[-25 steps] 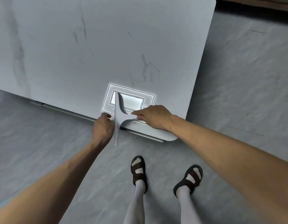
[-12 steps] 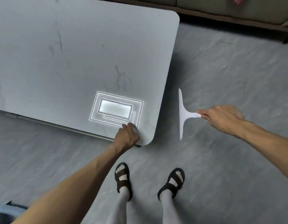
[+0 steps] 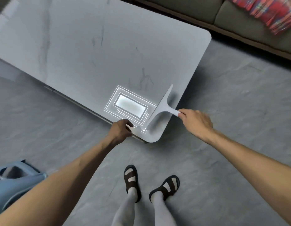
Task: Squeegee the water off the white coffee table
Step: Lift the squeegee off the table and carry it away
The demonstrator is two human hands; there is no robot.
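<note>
The white coffee table (image 3: 95,51) has faint grey marble veins and a bright rectangular reflection near its front right corner. My right hand (image 3: 195,122) grips the handle of a white T-shaped squeegee (image 3: 162,108). Its blade runs diagonally across that corner, beside the reflection. My left hand (image 3: 121,129) rests on the table's front edge, just left of the blade's lower end, fingers curled over the edge. No water is plainly visible on the surface.
A grey stone-look floor (image 3: 231,95) surrounds the table. A sofa (image 3: 239,18) with a red patterned cloth (image 3: 272,12) runs along the back right. A blue plastic container (image 3: 12,181) sits at the lower left. My sandalled feet (image 3: 151,183) stand below the table's corner.
My right hand has brought the squeegee from out over the floor, right of the table, back onto the table's front right corner. My left hand stays on the front edge.
</note>
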